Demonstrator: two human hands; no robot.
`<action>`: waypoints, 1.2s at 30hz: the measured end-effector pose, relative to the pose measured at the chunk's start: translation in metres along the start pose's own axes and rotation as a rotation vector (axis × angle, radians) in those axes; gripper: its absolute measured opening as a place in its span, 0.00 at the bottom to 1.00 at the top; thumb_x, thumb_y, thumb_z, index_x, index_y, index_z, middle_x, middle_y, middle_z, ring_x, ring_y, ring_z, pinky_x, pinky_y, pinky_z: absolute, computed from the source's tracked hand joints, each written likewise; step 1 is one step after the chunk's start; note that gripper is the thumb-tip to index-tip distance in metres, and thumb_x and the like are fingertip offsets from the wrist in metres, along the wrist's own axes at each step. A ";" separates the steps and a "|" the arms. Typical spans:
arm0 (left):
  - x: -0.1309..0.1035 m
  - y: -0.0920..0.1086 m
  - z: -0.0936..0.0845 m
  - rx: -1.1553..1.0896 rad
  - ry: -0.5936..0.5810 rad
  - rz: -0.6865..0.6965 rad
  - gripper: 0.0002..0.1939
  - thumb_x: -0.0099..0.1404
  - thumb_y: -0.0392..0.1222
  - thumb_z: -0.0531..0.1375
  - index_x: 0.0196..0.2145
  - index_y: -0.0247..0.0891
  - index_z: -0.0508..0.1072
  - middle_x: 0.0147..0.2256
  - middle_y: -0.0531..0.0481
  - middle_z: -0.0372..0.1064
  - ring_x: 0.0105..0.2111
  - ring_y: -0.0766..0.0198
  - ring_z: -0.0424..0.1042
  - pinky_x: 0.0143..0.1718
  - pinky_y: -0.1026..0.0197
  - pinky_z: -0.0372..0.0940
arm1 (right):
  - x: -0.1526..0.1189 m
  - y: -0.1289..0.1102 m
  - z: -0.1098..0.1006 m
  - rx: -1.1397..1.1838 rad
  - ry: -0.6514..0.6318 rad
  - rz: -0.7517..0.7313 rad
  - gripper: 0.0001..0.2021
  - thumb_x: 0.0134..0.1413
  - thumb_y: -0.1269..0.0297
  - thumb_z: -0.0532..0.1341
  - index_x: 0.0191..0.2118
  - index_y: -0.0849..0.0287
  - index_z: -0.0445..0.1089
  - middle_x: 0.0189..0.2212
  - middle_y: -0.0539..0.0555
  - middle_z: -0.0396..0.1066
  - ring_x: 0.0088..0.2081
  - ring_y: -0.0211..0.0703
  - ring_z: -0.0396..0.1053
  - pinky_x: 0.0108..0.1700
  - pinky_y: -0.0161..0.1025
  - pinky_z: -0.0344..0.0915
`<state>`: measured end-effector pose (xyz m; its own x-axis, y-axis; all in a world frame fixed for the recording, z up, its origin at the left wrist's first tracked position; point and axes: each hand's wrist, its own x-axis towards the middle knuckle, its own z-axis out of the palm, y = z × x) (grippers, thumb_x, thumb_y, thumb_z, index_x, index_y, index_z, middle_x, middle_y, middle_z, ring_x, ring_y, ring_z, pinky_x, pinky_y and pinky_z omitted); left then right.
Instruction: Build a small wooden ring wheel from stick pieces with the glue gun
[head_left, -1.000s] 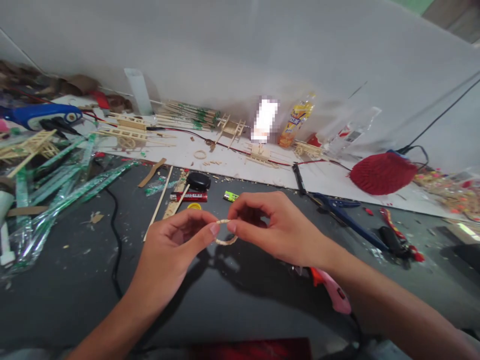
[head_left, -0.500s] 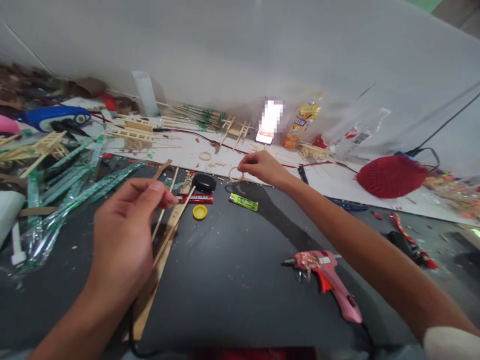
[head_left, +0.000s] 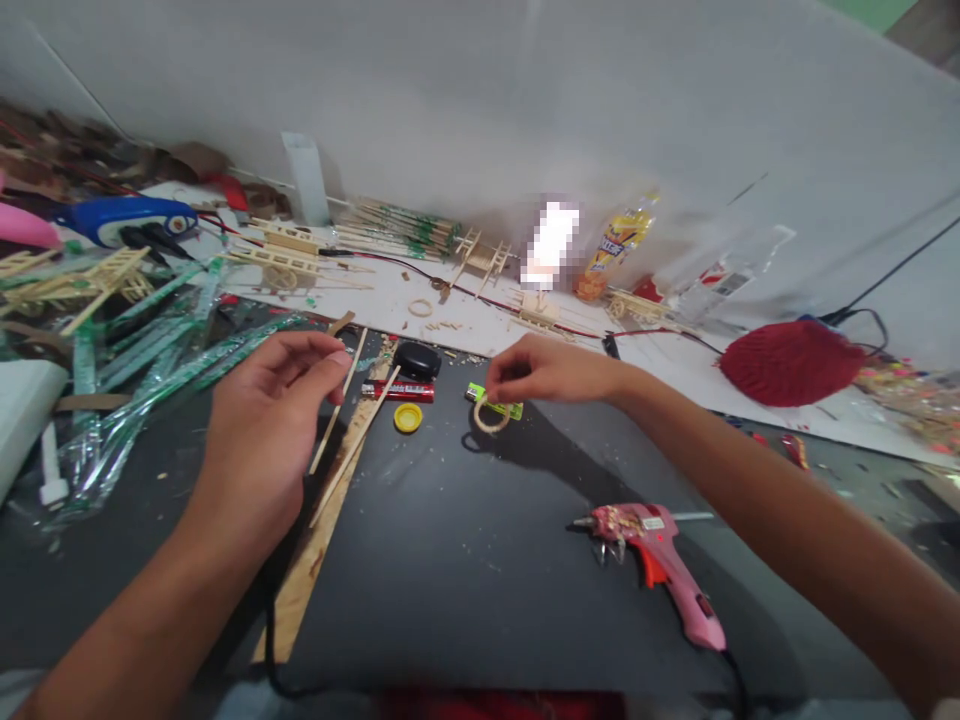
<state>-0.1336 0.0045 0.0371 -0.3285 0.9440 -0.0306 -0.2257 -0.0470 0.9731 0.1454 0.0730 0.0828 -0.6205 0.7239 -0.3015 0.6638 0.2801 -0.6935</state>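
My right hand pinches a small pale wooden ring at its top edge. The ring hangs upright above the dark tabletop, partly in front of a green lighter. On the left, my left hand is raised with thumb and fingertips pressed together; what lies between them, if anything, I cannot make out. Close beside it, thin wooden sticks lie on and along a wooden board. A red lighter, a black oval object and a yellow cap lie between my hands.
A pink glue gun lies at the right front, its cord running off the near edge. Small wooden cart models, another ring, a phone and bottles line the back. Plastic wrappers clutter the left.
My right hand has brought the ring from the white strip at the back toward me, over the green lighter. My left hand stays pinched in nearly the same place. The view has shifted slightly.
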 end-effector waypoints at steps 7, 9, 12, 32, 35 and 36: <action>-0.008 -0.011 0.027 -0.198 -0.379 -0.307 0.18 0.75 0.52 0.65 0.55 0.39 0.78 0.55 0.41 0.78 0.43 0.52 0.83 0.36 0.56 0.78 | 0.006 -0.033 -0.048 0.079 0.182 -0.084 0.09 0.58 0.57 0.71 0.33 0.56 0.80 0.27 0.46 0.70 0.28 0.37 0.57 0.31 0.40 0.52; -0.010 -0.013 0.038 -0.237 -0.516 -0.423 0.24 0.78 0.57 0.61 0.59 0.36 0.77 0.56 0.34 0.79 0.46 0.48 0.85 0.37 0.54 0.80 | 0.009 -0.044 -0.051 0.110 0.173 -0.126 0.08 0.57 0.60 0.73 0.33 0.58 0.79 0.26 0.46 0.68 0.28 0.36 0.55 0.29 0.39 0.50; -0.010 -0.018 0.046 -0.247 -0.689 -0.552 0.26 0.82 0.59 0.58 0.58 0.32 0.79 0.48 0.33 0.82 0.39 0.52 0.84 0.31 0.59 0.74 | 0.016 -0.051 -0.052 0.154 0.185 -0.146 0.05 0.58 0.66 0.74 0.33 0.59 0.80 0.25 0.46 0.68 0.28 0.36 0.56 0.28 0.37 0.49; 0.031 0.000 -0.035 -0.021 -0.370 -0.202 0.16 0.82 0.50 0.68 0.39 0.36 0.76 0.28 0.61 0.66 0.20 0.73 0.60 0.19 0.69 0.59 | 0.076 0.045 -0.055 -0.183 0.579 0.408 0.13 0.77 0.56 0.71 0.55 0.61 0.79 0.48 0.55 0.81 0.42 0.45 0.81 0.43 0.44 0.82; 0.034 0.014 -0.040 0.005 -0.293 -0.106 0.20 0.82 0.50 0.67 0.33 0.38 0.72 0.22 0.64 0.55 0.18 0.72 0.54 0.20 0.68 0.55 | 0.073 0.043 -0.036 -0.346 0.529 0.424 0.16 0.77 0.56 0.71 0.60 0.59 0.78 0.57 0.59 0.81 0.51 0.52 0.82 0.52 0.52 0.83; 0.034 0.017 -0.040 0.022 -0.278 -0.087 0.21 0.82 0.50 0.66 0.31 0.39 0.71 0.22 0.65 0.53 0.18 0.71 0.53 0.20 0.67 0.55 | 0.068 0.040 -0.027 -0.401 0.510 0.412 0.16 0.77 0.55 0.70 0.60 0.59 0.78 0.58 0.59 0.80 0.53 0.53 0.82 0.55 0.54 0.83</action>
<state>-0.1853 0.0229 0.0439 -0.0443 0.9976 -0.0529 -0.2215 0.0418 0.9743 0.1408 0.1509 0.0524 -0.0852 0.9934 -0.0774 0.9607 0.0613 -0.2707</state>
